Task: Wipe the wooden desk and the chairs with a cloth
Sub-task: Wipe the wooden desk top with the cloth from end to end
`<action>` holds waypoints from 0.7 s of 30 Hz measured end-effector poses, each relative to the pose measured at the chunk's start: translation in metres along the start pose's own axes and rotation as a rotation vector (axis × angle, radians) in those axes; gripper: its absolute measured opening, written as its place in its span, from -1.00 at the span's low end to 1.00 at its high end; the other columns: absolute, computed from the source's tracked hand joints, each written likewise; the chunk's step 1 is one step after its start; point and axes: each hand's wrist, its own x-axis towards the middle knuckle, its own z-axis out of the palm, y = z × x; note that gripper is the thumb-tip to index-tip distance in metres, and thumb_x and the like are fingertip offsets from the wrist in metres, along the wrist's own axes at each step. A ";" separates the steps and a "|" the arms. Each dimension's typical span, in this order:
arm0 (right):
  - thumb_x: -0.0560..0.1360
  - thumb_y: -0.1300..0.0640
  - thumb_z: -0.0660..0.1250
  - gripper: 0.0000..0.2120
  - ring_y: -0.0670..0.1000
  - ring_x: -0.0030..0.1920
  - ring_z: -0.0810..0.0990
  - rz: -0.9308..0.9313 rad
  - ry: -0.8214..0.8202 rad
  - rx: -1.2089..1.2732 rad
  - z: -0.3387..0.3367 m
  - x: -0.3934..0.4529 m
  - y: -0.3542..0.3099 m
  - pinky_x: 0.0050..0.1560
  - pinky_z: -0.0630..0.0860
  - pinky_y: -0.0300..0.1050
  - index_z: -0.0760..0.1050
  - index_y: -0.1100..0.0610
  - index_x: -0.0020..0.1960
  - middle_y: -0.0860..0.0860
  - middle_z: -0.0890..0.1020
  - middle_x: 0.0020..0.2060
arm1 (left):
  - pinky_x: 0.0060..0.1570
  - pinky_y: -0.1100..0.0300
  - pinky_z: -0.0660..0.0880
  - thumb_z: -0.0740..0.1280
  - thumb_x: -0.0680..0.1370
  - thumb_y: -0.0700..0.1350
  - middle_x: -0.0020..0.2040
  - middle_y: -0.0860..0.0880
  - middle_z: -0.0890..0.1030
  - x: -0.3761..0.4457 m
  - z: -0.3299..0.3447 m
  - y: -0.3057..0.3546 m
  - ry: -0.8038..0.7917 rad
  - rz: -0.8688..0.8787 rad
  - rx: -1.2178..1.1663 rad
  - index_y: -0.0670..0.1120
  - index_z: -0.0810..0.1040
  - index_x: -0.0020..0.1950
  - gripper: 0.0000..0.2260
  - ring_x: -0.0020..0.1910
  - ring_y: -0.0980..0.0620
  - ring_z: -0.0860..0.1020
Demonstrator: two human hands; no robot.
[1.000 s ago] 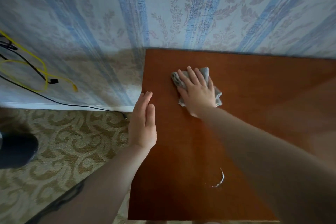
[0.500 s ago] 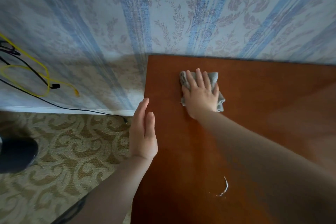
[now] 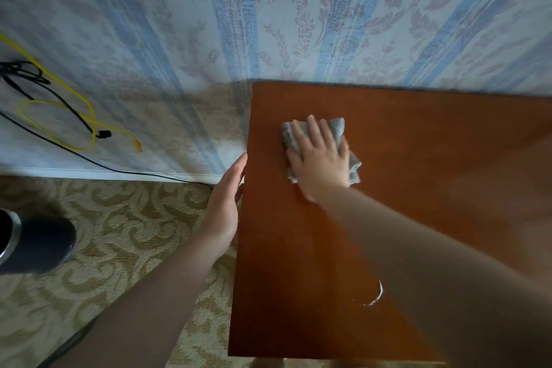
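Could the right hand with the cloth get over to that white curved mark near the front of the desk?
Probably yes. The right hand presses the cloth flat on the desk, and the white mark lies nearer the person on bare wood, beside that forearm, with nothing between.

Cloth (image 3: pixel 316 140) on desk (image 3: pixel 418 158) near far-left corner, under right hand (image 3: pixel 324 166); left hand (image 3: pixel 225 209) against left edge.
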 end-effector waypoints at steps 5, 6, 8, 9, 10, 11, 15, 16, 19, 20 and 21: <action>0.64 -0.16 -0.04 -0.45 -0.04 0.54 -0.28 -0.503 -0.063 -0.056 0.027 -0.085 -0.030 0.51 -0.25 0.15 -0.14 -0.16 0.58 -0.10 -0.13 0.58 | 0.35 0.31 0.21 0.09 0.51 0.28 0.48 0.15 0.30 -0.002 -0.003 0.006 -0.011 -0.010 -0.013 0.10 0.30 0.48 -0.43 0.39 0.28 0.29; 0.64 -0.17 -0.02 -0.44 -0.06 0.54 -0.29 -0.658 -0.133 -0.096 0.022 -0.088 -0.013 0.50 -0.29 0.12 -0.15 -0.18 0.57 -0.13 -0.14 0.57 | 0.43 0.22 0.13 0.07 0.54 0.30 0.51 0.16 0.23 -0.004 -0.002 0.005 -0.036 -0.008 0.048 0.08 0.26 0.51 -0.41 0.44 0.24 0.22; 0.62 -0.18 -0.01 -0.42 -0.10 0.54 -0.27 -0.830 -0.207 -0.189 0.009 -0.076 0.024 0.50 -0.30 0.07 -0.16 -0.22 0.56 -0.17 -0.13 0.56 | 0.46 0.19 -0.02 -0.01 0.47 0.47 0.51 0.26 0.07 -0.008 0.001 0.002 -0.091 0.019 0.189 0.10 0.14 0.54 -0.26 0.47 0.30 0.06; 0.61 -0.18 -0.01 -0.42 -0.10 0.54 -0.24 -0.810 -0.202 -0.242 0.002 -0.066 0.038 0.50 -0.26 0.06 -0.17 -0.23 0.56 -0.18 -0.12 0.56 | 0.45 0.19 -0.05 -0.02 0.37 0.55 0.49 0.32 0.00 -0.010 0.003 -0.002 -0.107 0.026 0.226 0.13 0.08 0.55 -0.16 0.47 0.34 -0.01; 0.60 -0.18 -0.02 -0.41 -0.10 0.54 -0.22 -0.714 -0.186 -0.264 -0.004 -0.054 0.046 0.51 -0.21 0.08 -0.17 -0.24 0.56 -0.18 -0.13 0.56 | 0.44 0.20 -0.07 -0.03 0.32 0.59 0.48 0.36 -0.06 -0.011 0.005 -0.007 -0.117 0.027 0.240 0.17 0.03 0.55 -0.11 0.46 0.37 -0.06; 0.60 -0.17 -0.03 -0.42 -0.10 0.55 -0.20 -0.562 -0.151 -0.232 -0.007 -0.044 0.049 0.53 -0.15 0.11 -0.18 -0.24 0.55 -0.18 -0.14 0.56 | 0.44 0.21 -0.08 -0.05 0.33 0.58 0.49 0.37 -0.11 -0.012 0.008 -0.012 -0.124 0.041 0.249 0.20 -0.02 0.54 -0.13 0.46 0.39 -0.10; 0.63 -0.13 0.02 -0.44 -0.05 0.55 -0.19 0.013 0.050 0.000 0.005 -0.031 0.001 0.52 -0.16 0.12 -0.09 -0.19 0.57 -0.09 -0.11 0.58 | 0.43 0.36 -0.11 -0.12 0.56 0.31 0.55 0.26 -0.18 -0.020 0.019 -0.027 -0.032 0.166 0.414 0.15 -0.08 0.55 -0.41 0.45 0.44 -0.16; 0.62 -0.11 0.03 -0.44 -0.04 0.56 -0.19 0.000 0.059 0.003 0.011 -0.040 -0.009 0.51 -0.17 0.11 -0.09 -0.18 0.57 -0.07 -0.11 0.58 | 0.44 0.35 -0.10 -0.12 0.57 0.28 0.56 0.25 -0.17 -0.020 0.021 -0.029 0.002 0.194 0.447 0.10 -0.07 0.57 -0.41 0.46 0.43 -0.15; 0.61 -0.16 -0.09 -0.44 -0.06 0.55 -0.23 -0.352 -0.012 -0.098 0.014 -0.080 0.001 0.52 -0.20 0.08 -0.18 -0.18 0.57 -0.10 -0.15 0.57 | 0.50 0.24 -0.02 -0.13 0.61 0.23 0.54 0.25 -0.17 -0.018 0.021 -0.036 0.056 0.234 0.549 0.05 -0.06 0.58 -0.44 0.49 0.37 -0.14; 0.61 -0.20 -0.12 -0.43 -0.07 0.54 -0.26 -0.465 -0.069 -0.152 0.006 -0.083 0.019 0.51 -0.22 0.07 -0.23 -0.20 0.56 -0.13 -0.19 0.56 | 0.51 0.19 0.02 -0.13 0.64 0.19 0.54 0.25 -0.19 -0.018 0.020 -0.038 0.059 0.253 0.615 0.06 -0.08 0.58 -0.47 0.50 0.34 -0.14; 0.60 -0.23 -0.12 -0.41 -0.09 0.53 -0.29 -0.518 -0.123 -0.204 0.001 -0.079 0.039 0.51 -0.24 0.07 -0.27 -0.22 0.55 -0.16 -0.23 0.55 | 0.51 0.14 0.10 -0.12 0.66 0.16 0.54 0.25 -0.21 -0.020 0.018 -0.040 0.061 0.281 0.683 0.08 -0.12 0.57 -0.50 0.51 0.30 -0.12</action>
